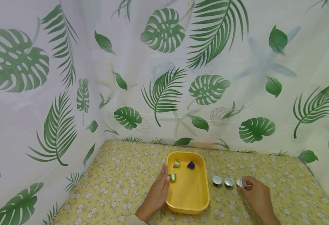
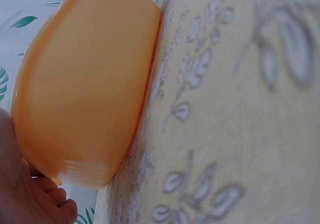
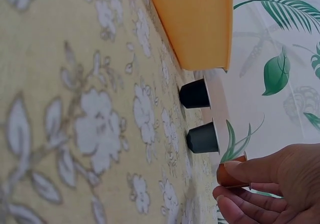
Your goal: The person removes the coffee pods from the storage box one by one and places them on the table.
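One orange-brown, silver-lidded cup-shaped capsule (image 3: 229, 176) is pinched in my right fingers (image 3: 262, 169), just right of two dark, silver-lidded capsules (image 3: 202, 138). The yellow rounded-rectangle tray (image 1: 188, 201) lies further left, my straightish left fingers (image 1: 162, 178) resting against its left side.

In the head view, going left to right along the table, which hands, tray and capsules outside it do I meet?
Left hand → tray → capsule nearest the tray → middle capsule → held capsule → right hand.
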Available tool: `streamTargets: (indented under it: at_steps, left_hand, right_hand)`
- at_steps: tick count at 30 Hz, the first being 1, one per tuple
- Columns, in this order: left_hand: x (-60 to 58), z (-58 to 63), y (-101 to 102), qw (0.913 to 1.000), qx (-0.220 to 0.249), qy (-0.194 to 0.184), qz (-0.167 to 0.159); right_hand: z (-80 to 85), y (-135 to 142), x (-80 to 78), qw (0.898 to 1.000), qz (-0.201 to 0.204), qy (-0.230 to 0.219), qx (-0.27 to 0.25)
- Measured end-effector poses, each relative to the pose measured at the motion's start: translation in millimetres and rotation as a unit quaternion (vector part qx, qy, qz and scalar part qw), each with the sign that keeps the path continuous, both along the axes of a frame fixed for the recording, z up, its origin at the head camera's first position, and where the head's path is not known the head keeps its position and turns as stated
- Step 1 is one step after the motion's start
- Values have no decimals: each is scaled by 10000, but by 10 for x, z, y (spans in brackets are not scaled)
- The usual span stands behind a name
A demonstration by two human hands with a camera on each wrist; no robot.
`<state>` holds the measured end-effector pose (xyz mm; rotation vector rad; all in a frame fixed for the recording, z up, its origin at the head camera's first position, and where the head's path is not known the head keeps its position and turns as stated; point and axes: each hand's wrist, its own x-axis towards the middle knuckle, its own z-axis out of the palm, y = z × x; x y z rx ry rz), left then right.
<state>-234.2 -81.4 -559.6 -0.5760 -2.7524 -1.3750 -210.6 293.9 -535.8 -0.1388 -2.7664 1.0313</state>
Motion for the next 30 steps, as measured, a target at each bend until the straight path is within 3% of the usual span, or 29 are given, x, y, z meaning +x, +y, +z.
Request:
streamTargets:
  at_steps: [10,19,30]
  left_hand:
    - [0,-6,4,10000,-14,6,-12]
    - [-1,-2,3,10000,-4,7,11]
    - [6,13,-2,9999,-8,-116,62]
  right_hand:
    - [-90,43,-79,9999,34,-166,6]
    - [-178,60,-107,9991,208,192,331]
    - [-190,62,-137,9983,299,207,456]
